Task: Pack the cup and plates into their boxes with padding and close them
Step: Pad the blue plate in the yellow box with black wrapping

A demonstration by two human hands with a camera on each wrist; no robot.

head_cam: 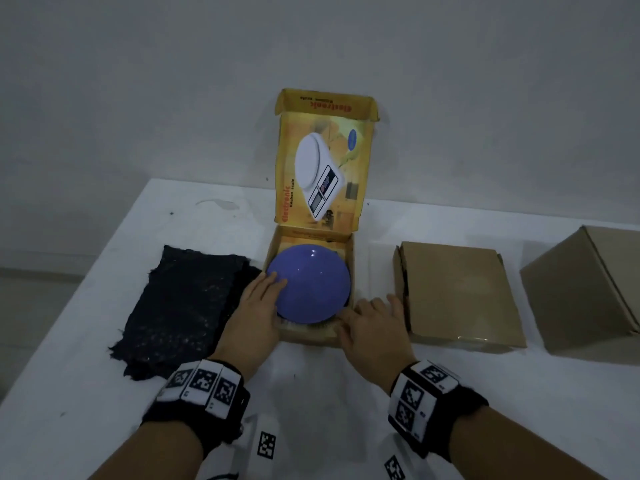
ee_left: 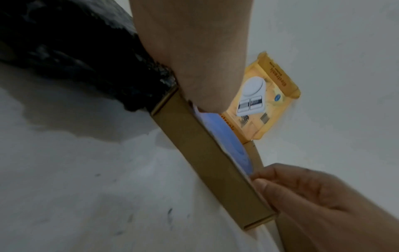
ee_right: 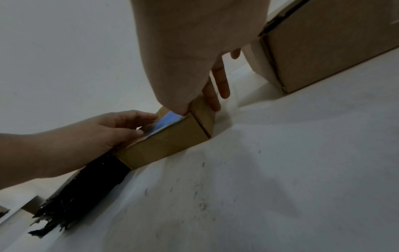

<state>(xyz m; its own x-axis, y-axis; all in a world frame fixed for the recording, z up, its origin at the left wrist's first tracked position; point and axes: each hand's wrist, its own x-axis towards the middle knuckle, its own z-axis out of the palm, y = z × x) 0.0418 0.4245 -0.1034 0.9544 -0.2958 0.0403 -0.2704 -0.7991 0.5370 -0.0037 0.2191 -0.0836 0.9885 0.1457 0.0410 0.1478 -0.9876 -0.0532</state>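
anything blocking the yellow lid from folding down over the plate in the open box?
Yes. The left hand lies with its fingers on the purple plate in the scale box, right under the raised lid. The right hand sits at the box's near right corner. Nothing else visible.

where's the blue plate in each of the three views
Head: blue plate at centre, lying in the open yellow box, left hand resting on its left edge.
Left wrist: blue plate a thin sliver at centre right, above the box's near wall.
Right wrist: blue plate a small patch left of centre, between both hands.
Shared landmark: the box's brown near wall.
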